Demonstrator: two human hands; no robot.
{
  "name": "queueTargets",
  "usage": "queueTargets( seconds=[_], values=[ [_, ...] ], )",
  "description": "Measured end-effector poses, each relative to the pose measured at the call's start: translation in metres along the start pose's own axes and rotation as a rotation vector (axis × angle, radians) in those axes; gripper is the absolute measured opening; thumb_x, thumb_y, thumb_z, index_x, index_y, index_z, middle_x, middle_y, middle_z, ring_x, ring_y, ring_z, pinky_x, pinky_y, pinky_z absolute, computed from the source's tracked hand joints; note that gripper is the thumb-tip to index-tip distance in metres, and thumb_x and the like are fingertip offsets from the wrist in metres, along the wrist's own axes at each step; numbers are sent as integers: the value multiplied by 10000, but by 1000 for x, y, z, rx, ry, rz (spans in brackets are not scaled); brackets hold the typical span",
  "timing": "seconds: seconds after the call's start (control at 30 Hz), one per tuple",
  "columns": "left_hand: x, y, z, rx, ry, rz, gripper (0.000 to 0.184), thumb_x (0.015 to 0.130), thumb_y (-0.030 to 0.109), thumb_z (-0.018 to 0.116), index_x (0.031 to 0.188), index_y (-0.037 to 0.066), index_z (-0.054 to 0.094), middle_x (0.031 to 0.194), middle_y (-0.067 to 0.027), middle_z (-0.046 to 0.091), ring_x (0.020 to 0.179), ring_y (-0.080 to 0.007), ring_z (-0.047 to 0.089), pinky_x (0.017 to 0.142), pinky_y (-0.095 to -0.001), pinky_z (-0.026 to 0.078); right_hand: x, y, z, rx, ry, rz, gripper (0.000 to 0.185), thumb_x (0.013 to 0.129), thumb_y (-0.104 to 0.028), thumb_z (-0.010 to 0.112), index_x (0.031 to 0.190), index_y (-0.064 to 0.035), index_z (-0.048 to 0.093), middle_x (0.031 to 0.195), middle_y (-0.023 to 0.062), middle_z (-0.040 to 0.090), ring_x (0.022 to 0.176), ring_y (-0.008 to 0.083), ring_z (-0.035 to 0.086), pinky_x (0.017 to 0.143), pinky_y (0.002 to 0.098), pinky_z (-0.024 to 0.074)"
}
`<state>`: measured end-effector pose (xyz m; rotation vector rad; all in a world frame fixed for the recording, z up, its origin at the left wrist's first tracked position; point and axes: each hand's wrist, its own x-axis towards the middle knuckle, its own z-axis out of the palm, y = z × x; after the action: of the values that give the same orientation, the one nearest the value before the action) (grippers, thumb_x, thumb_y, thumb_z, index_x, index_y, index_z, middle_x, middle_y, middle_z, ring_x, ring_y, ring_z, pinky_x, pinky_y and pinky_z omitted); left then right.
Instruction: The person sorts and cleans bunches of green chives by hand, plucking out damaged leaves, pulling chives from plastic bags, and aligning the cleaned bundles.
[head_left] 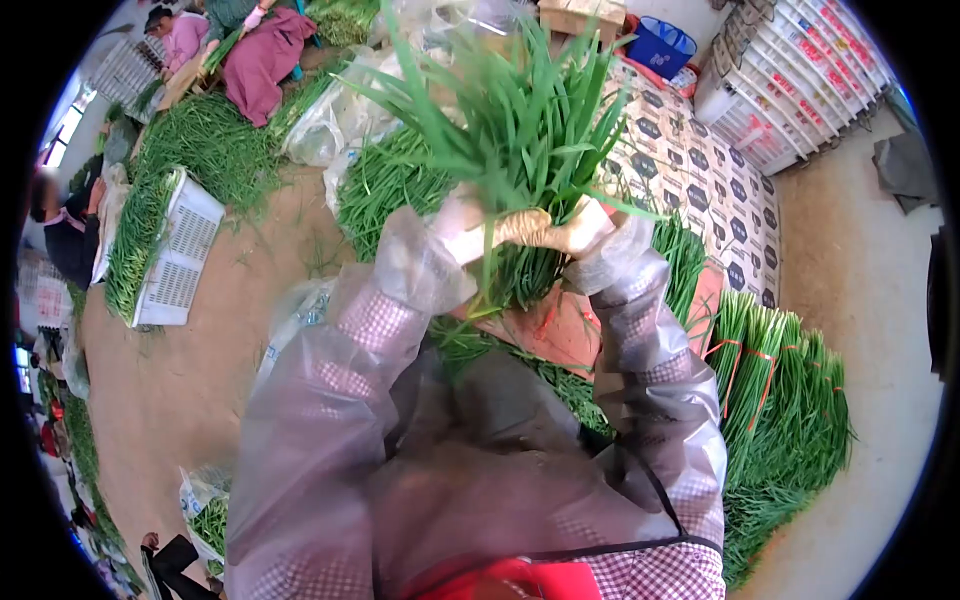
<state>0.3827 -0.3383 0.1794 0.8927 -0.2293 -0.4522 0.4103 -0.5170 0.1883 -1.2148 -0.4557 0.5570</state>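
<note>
Both of my hands are wrapped around a bunch of green chives in front of me. My left hand closes on it from the left, and my right hand from the right, with the fingers meeting near the middle. The long leaves fan out above my hands, and some hang below them. Beneath is a reddish board with loose leaves on it. A heap of loose chives lies beyond my left hand. Tied chive bundles with orange-red bands stand to my right.
A white crate of greens stands on the floor at left. Stacked white crates, a blue basket and a patterned sheet are at back right. Other people sit among cut greens at far left.
</note>
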Motion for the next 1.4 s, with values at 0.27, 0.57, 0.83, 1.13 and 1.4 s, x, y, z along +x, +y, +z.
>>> queueTargets(
  seconds=[0.27, 0.57, 0.83, 1.13, 1.4],
  values=[
    [-61, 15, 69, 559, 160, 363, 421, 821, 221, 708, 1156, 3, 574, 1045, -94, 653, 907, -180, 623, 783, -326, 509, -69, -65, 78, -630, 364, 66, 378, 793, -247, 703, 1061, -15, 570, 930, 87, 627, 863, 222, 606, 766, 362, 508],
    [-213, 45, 168, 558, 314, 570, 317, 803, 74, 701, 1091, 22, 580, 1001, -60, 636, 893, -147, 575, 756, -303, 468, -117, -7, 154, -797, -25, -390, 456, 770, -245, 716, 1107, -2, 529, 984, 111, 603, 917, 244, 579, 813, 383, 474],
    [-296, 18, 148, 555, 459, 577, 272, 781, 65, 696, 1029, 21, 594, 945, -62, 639, 858, -145, 594, 721, -295, 478, -116, 45, 226, -797, -379, -391, 528, 748, -243, 728, 1148, 9, 492, 1033, 134, 581, 965, 264, 556, 854, 401, 444],
    [-335, -14, 97, 473, 526, 544, 221, 757, 54, 692, 960, 20, 610, 881, -65, 643, 818, -144, 615, 681, -286, 490, -118, 104, 275, -792, -546, -346, 612, 725, -241, 742, 1194, 22, 450, 1087, 159, 557, 1020, 286, 529, 901, 422, 411],
    [-377, 4, 72, 417, 848, 686, 182, 720, 59, 651, 898, 34, 620, 780, -63, 639, 787, -160, 635, 669, -296, 502, -136, 126, 249, -821, -540, -233, 688, 703, -240, 754, 1235, 34, 413, 1135, 181, 535, 1068, 305, 505, 943, 441, 381]
  ],
)
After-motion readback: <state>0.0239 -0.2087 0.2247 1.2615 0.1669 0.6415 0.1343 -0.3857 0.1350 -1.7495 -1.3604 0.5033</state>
